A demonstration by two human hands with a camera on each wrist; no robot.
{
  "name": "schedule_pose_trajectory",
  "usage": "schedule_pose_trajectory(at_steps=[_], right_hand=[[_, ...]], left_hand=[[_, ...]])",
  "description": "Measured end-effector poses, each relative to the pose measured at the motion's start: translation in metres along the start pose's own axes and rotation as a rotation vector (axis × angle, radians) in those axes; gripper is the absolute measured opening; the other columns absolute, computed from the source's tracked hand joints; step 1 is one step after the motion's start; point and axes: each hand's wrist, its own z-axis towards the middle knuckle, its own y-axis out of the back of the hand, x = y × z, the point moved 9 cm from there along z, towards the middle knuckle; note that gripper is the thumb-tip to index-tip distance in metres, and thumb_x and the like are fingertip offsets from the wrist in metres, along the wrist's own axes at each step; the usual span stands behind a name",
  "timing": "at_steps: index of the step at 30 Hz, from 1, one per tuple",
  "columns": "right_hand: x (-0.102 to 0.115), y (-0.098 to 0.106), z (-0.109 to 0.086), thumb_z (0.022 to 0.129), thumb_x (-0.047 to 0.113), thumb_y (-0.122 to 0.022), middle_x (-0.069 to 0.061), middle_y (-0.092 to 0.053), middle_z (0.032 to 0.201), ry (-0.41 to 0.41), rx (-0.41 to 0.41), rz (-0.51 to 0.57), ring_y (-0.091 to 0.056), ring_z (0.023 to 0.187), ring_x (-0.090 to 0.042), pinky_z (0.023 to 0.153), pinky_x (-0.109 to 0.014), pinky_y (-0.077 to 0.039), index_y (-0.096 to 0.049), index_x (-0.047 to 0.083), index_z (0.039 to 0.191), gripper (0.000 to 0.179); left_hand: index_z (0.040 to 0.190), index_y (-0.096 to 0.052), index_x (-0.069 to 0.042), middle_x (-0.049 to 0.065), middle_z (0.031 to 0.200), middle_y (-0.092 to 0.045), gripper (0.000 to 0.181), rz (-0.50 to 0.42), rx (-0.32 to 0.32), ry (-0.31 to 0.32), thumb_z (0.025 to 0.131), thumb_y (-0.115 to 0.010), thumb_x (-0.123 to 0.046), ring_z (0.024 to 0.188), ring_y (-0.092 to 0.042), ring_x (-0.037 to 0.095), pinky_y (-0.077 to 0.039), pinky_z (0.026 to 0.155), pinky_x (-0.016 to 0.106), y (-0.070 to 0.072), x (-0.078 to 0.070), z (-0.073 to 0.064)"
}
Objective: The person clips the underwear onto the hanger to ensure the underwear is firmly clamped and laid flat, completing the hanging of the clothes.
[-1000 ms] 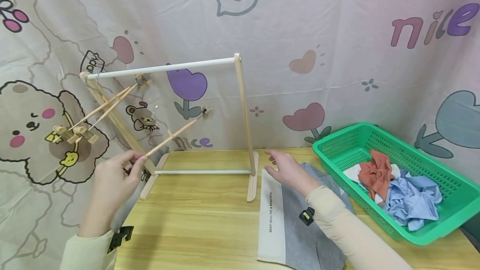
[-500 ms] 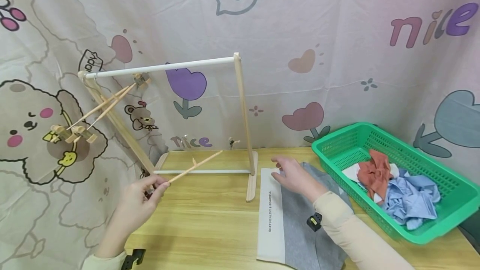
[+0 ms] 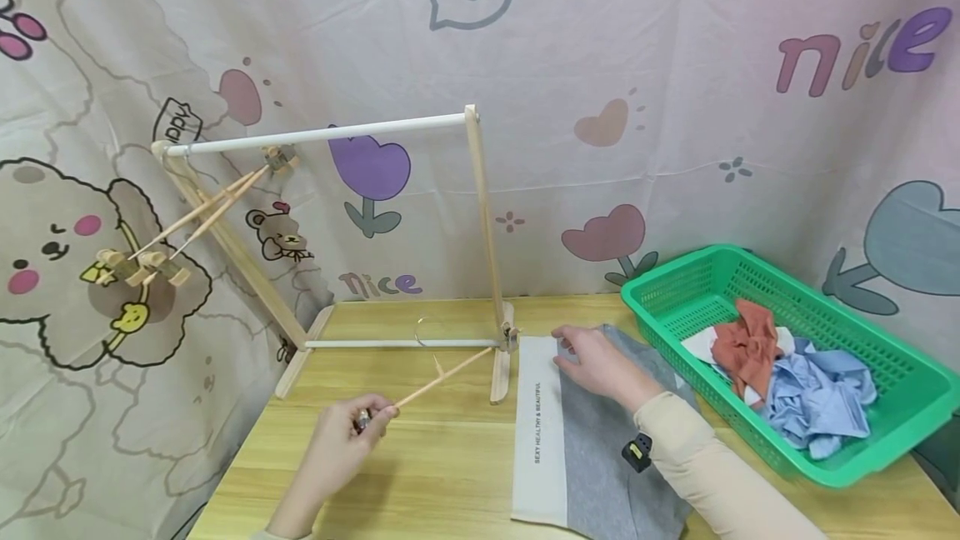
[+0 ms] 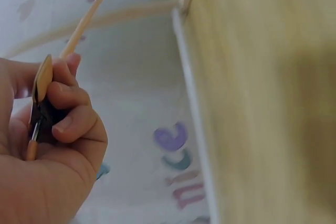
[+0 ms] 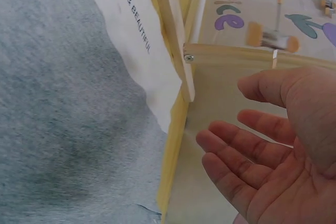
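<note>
In the head view my left hand (image 3: 341, 444) holds one end of a wooden clip hanger (image 3: 420, 392) over the table, its bar slanting up to the right. Its far clip (image 3: 509, 337) overlaps the foot of the rack's right post. The left wrist view shows fingers curled round the near clip (image 4: 43, 80). My right hand (image 3: 600, 367) hovers by the upper part of a grey garment (image 3: 603, 465) with a white printed band (image 3: 538, 440), lying flat. In the right wrist view the fingers of that hand (image 5: 262, 150) are relaxed and spread, holding nothing.
A wooden rack (image 3: 322, 137) with white rods stands behind my left hand. Clip hangers (image 3: 213, 208) hang at its left end. On the right, a green basket (image 3: 911, 407) contains rust-red cloth (image 3: 746, 348) and light blue cloth (image 3: 825, 398). A printed curtain (image 3: 675, 107) backs the table.
My left hand has brought the hanger down and rightward from near the rack's left side, closer to the garment. My right hand has shifted slightly right and stays open.
</note>
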Motion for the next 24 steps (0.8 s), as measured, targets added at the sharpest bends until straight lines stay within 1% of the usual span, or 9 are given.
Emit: schedule_pose_trajectory(at_steps=[2,5,7,9,13,16,18,22,24], right_hand=[[-0.002,-0.002,-0.001,0.101,0.011,-0.072,-0.028,-0.072,0.128,-0.006,0.009,0.011,-0.073,0.117,-0.040,0.100,-0.052,-0.061,-0.063,-0.007,0.136,0.040],[-0.004,-0.004,-0.003,0.100,0.010,-0.072,-0.028,-0.073,0.127,-0.008,0.017,0.022,-0.072,0.118,-0.042,0.100,-0.053,-0.061,-0.064,-0.007,0.135,0.040],[-0.005,-0.006,-0.004,0.100,0.010,-0.071,-0.028,-0.073,0.127,-0.012,0.019,0.023,-0.072,0.118,-0.041,0.100,-0.053,-0.060,-0.064,-0.007,0.135,0.039],[-0.007,-0.007,-0.005,0.101,0.010,-0.071,-0.027,-0.073,0.127,-0.020,0.024,0.023,-0.072,0.118,-0.041,0.101,-0.053,-0.060,-0.064,-0.006,0.135,0.039],[-0.009,-0.011,-0.007,0.101,0.010,-0.071,-0.026,-0.073,0.128,-0.034,0.043,0.026,-0.072,0.119,-0.040,0.101,-0.053,-0.060,-0.064,-0.005,0.136,0.039],[-0.009,-0.013,-0.008,0.101,0.010,-0.072,-0.026,-0.073,0.129,-0.037,0.052,0.027,-0.072,0.120,-0.040,0.101,-0.053,-0.060,-0.064,-0.005,0.136,0.039],[-0.010,-0.014,-0.008,0.101,0.010,-0.072,-0.026,-0.074,0.127,-0.032,0.055,0.021,-0.072,0.119,-0.040,0.100,-0.053,-0.060,-0.065,-0.005,0.135,0.039],[-0.011,-0.017,-0.009,0.100,0.011,-0.073,-0.026,-0.074,0.125,-0.016,0.061,0.003,-0.073,0.117,-0.040,0.100,-0.053,-0.060,-0.067,-0.006,0.133,0.037],[-0.011,-0.019,-0.010,0.100,0.011,-0.073,-0.026,-0.074,0.125,-0.008,0.067,-0.010,-0.073,0.117,-0.041,0.101,-0.054,-0.060,-0.067,-0.006,0.132,0.037]], left_hand=[[0.087,-0.076,-0.014,-0.001,0.069,-0.063,0.013,-0.044,0.010,0.079,0.099,-0.075,-0.007,0.048,-0.041,0.000,-0.032,0.040,0.016,-0.013,0.010,-0.003],[0.090,-0.077,-0.008,0.003,0.071,-0.065,0.011,-0.098,0.032,0.178,0.099,-0.073,-0.005,0.049,-0.043,0.002,-0.033,0.042,0.015,-0.034,0.023,-0.008],[0.092,-0.076,-0.004,0.005,0.072,-0.065,0.010,-0.122,0.043,0.225,0.100,-0.071,-0.004,0.049,-0.045,0.002,-0.033,0.043,0.015,-0.047,0.029,-0.011],[0.093,-0.076,-0.001,0.006,0.071,-0.065,0.010,-0.135,0.045,0.253,0.100,-0.070,-0.003,0.049,-0.045,0.003,-0.032,0.043,0.014,-0.059,0.032,-0.014],[0.095,-0.076,-0.001,0.006,0.071,-0.064,0.009,-0.149,0.028,0.280,0.099,-0.070,-0.005,0.052,-0.047,0.004,-0.033,0.045,0.014,-0.077,0.035,-0.015],[0.096,-0.076,-0.002,0.007,0.073,-0.066,0.010,-0.145,0.020,0.293,0.100,-0.071,-0.009,0.056,-0.050,0.005,-0.037,0.048,0.016,-0.088,0.035,-0.017],[0.096,-0.076,-0.002,0.006,0.075,-0.067,0.012,-0.134,0.015,0.300,0.100,-0.071,-0.012,0.058,-0.051,0.006,-0.039,0.049,0.017,-0.094,0.035,-0.019],[0.095,-0.074,-0.004,0.003,0.077,-0.067,0.013,-0.092,0.001,0.292,0.102,-0.070,-0.015,0.060,-0.050,0.006,-0.042,0.052,0.019,-0.102,0.033,-0.022],[0.095,-0.073,-0.004,0.002,0.077,-0.066,0.014,-0.070,0.013,0.283,0.103,-0.068,-0.015,0.060,-0.049,0.005,-0.042,0.052,0.020,-0.106,0.031,-0.023]])
